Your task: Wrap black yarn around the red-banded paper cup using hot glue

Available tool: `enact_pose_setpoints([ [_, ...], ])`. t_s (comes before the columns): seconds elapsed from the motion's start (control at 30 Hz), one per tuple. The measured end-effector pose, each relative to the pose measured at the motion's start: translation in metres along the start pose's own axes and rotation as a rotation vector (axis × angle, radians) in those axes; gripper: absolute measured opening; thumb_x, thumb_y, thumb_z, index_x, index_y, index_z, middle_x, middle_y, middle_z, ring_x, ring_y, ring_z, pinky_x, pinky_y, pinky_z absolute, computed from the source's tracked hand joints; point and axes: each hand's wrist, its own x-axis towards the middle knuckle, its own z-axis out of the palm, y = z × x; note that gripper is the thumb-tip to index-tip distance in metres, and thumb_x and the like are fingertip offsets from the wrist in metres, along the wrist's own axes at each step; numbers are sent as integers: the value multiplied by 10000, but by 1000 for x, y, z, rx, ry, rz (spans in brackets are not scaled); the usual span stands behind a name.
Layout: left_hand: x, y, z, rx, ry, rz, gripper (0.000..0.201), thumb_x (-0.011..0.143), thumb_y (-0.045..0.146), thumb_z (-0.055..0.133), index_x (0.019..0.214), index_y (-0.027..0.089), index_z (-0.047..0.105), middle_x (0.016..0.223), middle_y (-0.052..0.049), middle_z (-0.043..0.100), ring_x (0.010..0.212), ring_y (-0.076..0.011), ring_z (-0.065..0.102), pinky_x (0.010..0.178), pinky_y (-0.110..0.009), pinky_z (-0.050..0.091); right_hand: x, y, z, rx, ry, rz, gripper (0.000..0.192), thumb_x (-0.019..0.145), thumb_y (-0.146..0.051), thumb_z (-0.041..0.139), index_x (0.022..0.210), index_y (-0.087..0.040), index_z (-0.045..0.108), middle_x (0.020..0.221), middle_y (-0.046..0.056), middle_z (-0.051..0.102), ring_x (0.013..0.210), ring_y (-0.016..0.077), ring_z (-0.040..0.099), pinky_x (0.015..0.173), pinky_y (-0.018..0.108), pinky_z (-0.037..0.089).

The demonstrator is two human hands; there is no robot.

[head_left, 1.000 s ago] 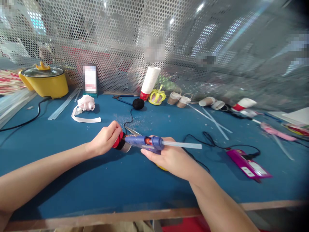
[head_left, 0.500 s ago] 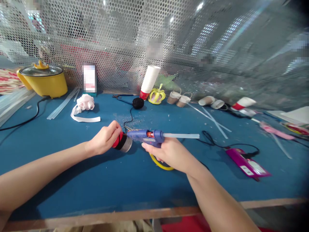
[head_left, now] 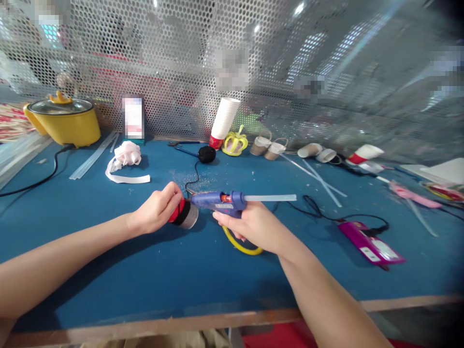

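the left hand grips a small cup just above the surface; the right hand clasps a glue gun, nozzle at the cup's rim. hot glue could drip onto the fingers or smear if the cup twists.

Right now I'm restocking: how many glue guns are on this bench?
1. The blue glue gun is in the right hand, its tip at the small cup held by the left hand. Others may be hidden among the clutter along the mesh wall.
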Motion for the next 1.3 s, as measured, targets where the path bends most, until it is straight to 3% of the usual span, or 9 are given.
enact_pose_setpoints([
  [0.87, -2, -2, 1, 22, 5, 56, 174, 902, 291, 289, 801, 191, 390, 639, 28, 468, 531, -90, 429, 529, -218, 363, -2, -1, -2, 12, -5, -9, 253, 792, -304, 525, 568, -187, 527, 358, -59, 470, 337, 94, 456, 412, 225, 388],
  [1.17, 0, 1, 1, -17, 6, -14, 193, 904, 303, 288, 783, 190, 389, 623, 33, 473, 529, -89, 419, 532, -218, 358, -6, -1, 1, -217, 34, -121, 220, 796, -308, 509, 615, -189, 542, 545, -18, 570, 523, 123, 519, 554, 243, 402],
  [1.3, 1, 4, 0, -49, 23, -72, 209, 904, 321, 284, 769, 196, 382, 613, 33, 489, 537, -95, 431, 534, -220, 353, -9, -4, 4, -286, 43, -137, 204, 798, -315, 504, 644, -186, 544, 587, -6, 583, 520, 120, 492, 532, 241, 373],
])
